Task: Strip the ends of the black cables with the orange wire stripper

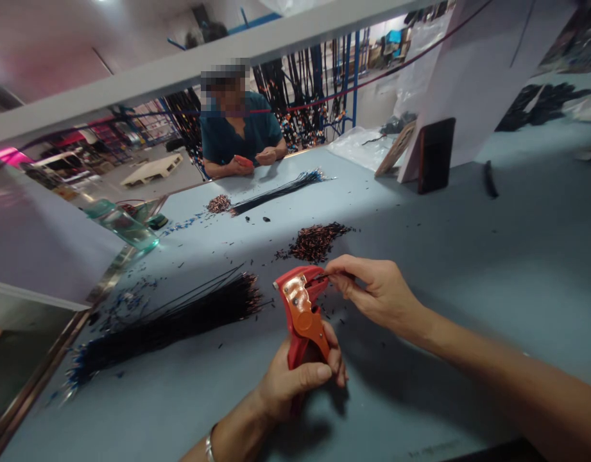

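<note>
My left hand (299, 378) is wrapped round the handles of a red and orange wire stripper (302, 308), its head tilted up and left. At its jaws, my right hand (372, 289) pinches a thin black wire (326, 276) between thumb and fingertips. Only a short dark piece of that wire shows; the rest is hidden by the fingers. To the left of the stripper lies a thick bundle of black wires (179, 327), with coppery ends toward the tool and blue ends at the far left. Just beyond the stripper is a pile of short black and copper-coloured offcuts (317, 242).
Across the blue-grey table (468, 269), a co-worker (242, 138) holds a red tool near a second wire bundle (280, 192) and a small offcut pile (219, 204). A greenish bottle (124, 226) leans at left. A dark phone-like slab (436, 156) stands against a white panel.
</note>
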Motion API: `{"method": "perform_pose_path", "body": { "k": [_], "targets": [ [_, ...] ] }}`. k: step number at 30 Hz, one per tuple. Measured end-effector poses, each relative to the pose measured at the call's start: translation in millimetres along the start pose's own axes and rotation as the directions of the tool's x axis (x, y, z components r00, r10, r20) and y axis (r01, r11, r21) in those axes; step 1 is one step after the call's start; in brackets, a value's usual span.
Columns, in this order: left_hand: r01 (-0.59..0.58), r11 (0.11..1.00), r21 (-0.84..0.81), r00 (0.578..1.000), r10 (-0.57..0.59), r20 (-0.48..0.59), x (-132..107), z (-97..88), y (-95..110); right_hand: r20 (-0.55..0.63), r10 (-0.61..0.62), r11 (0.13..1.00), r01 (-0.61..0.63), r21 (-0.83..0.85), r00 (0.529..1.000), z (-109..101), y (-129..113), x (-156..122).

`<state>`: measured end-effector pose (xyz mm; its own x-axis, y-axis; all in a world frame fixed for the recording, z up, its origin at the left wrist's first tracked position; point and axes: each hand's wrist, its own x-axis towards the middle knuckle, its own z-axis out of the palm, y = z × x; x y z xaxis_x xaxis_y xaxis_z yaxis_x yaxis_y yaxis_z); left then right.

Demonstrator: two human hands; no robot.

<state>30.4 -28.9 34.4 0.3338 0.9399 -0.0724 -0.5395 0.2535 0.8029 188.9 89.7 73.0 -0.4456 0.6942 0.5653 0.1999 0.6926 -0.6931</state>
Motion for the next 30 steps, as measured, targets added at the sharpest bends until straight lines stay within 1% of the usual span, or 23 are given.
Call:
{"method": "perform_pose_path", "body": {
  "k": [13, 18, 23, 30],
  "targets": [
    [-0.002, 1.000, 0.001, 1.000, 0.002, 0.020, 0.1, -0.4, -0.1, -0.027, -0.118, 0.993, 0.118, -0.013, 0.993, -2.5, 1.2, 0.7],
    [-0.004, 1.000, 0.016, 1.000, 0.003, 0.021, 0.3, 0.3, 0.5, -0.026, -0.132, 0.991, 0.132, -0.012, 0.991, -4.8, -2.7, 1.2],
    [-0.024, 1.000, 0.011, 0.998, 0.023, 0.066, 0.0, -1.7, -1.3, -0.024, -0.174, 0.985, 0.173, -0.025, 0.984, -7.1, -4.5, 2.1],
    [-0.019, 1.000, 0.001, 0.996, 0.019, 0.085, -0.5, -2.0, -0.7, -0.011, -0.213, 0.976, 0.212, -0.056, 0.977, -9.1, -6.2, 3.3]
  ]
}}
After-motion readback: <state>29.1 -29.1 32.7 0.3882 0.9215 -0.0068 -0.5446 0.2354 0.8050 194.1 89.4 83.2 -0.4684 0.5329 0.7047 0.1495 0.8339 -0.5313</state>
